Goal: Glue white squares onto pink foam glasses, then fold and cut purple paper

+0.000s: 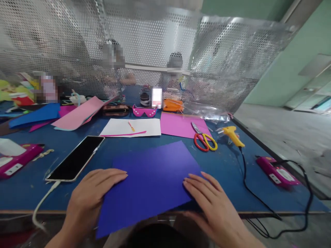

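Note:
A sheet of blue-purple paper (152,182) lies tilted at the front of the table, its lower left corner reaching past the table edge. My left hand (90,193) grips its left side, fingers on top and the thumb hidden. On the right side, my right hand (207,193) has its fingers over the sheet's edge, with the thumb lower down near the table edge. Beyond the sheet are scissors (203,137) with one red and one yellow handle. A smartphone (77,156) with a white cable rests left of the sheet.
A yellow glue gun (234,136) and a magenta power strip (278,172) with black cords occupy the right. White paper (134,126), pink paper (181,124) and pink glasses (144,111) lie farther back. Perforated metal mesh (160,34) closes off the rear, with people behind it.

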Available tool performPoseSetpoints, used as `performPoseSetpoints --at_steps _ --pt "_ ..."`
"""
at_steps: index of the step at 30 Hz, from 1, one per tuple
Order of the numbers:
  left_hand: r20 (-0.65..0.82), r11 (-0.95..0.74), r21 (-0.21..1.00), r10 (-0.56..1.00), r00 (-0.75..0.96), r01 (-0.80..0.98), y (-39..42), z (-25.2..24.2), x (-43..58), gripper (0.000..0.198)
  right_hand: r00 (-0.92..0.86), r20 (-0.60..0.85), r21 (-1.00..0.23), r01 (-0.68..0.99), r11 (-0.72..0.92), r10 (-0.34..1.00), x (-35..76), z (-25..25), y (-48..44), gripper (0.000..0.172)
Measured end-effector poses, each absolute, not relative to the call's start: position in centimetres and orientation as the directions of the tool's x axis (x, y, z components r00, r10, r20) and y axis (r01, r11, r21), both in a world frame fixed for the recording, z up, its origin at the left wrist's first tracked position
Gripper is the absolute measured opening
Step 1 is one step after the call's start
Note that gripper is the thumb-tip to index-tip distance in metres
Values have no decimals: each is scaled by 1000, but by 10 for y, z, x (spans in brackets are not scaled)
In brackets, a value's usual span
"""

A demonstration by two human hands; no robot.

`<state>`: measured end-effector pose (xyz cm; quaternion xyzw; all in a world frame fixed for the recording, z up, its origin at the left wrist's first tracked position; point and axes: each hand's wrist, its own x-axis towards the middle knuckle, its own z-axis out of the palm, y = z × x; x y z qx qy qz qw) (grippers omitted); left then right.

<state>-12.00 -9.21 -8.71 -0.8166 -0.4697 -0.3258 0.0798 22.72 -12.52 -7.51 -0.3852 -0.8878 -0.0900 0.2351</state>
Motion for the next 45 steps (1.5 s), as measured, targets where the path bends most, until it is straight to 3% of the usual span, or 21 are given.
performPoseSetpoints --at_steps 2,5,7,8,10,12,13,15,18,20,25,33,37,39,41,43,45 --pt "634 -591 85 653 414 802 -106 -78 -103 32 -545 576 -49 721 691 609 211 -78 -129 35" --pt "634 -603 -32 604 483 797 -130 -66 -79 33 -502 665 -124 656 745 553 197 -80 -131 34" --pt "675 -622 -37 561 478 782 -141 -58 -73 32 -441 716 -206 606 768 540 198 -83 -131 34" --pt "711 -603 -14 554 432 798 -144 -55 -74 37 -398 734 -262 582 770 551 201 -86 -131 33" --pt "770 -540 111 577 271 835 -142 -49 -84 63 -309 754 -376 520 767 579 213 -94 -130 30" --pt "726 -500 294 672 150 814 -133 -47 -98 89 -257 770 -448 435 781 585 225 -103 -128 28" --pt "677 -498 371 723 138 784 -126 -47 -105 89 -245 770 -471 406 783 590 231 -107 -127 28" --pt "570 -573 449 774 274 686 -111 -52 -112 68 -258 756 -494 378 783 601 238 -114 -127 27" --pt "466 -735 460 677 569 498 -95 -65 -108 34 -320 711 -523 354 775 626 241 -117 -129 24" --pt "439 -755 494 645 625 431 -92 -75 -99 29 -359 670 -548 350 759 650 243 -117 -131 25" --pt "388 -704 557 690 611 441 -95 -96 -87 34 -384 544 -578 473 665 746 255 -121 -137 37" --pt "308 -549 712 804 508 438 -95 -89 -76 30 -297 364 -679 565 469 883 268 -118 -144 29" --pt "210 -414 707 897 388 573 -95 -72 -61 24 -171 400 -737 524 427 900 258 -106 -148 30" --pt "157 -346 695 929 336 630 -94 -64 -54 26 -18 432 -730 580 361 902 252 -103 -150 29" --pt "120 -296 722 944 308 626 -91 -59 -49 27 127 437 -715 649 259 890 248 -102 -151 40" --pt "95 -243 750 960 263 615 -87 -56 -46 26 209 376 -743 650 159 903 246 -99 -148 42" --pt "74 -189 767 975 208 613 -83 -53 -43 26 233 283 -789 608 87 930 246 -96 -143 33"
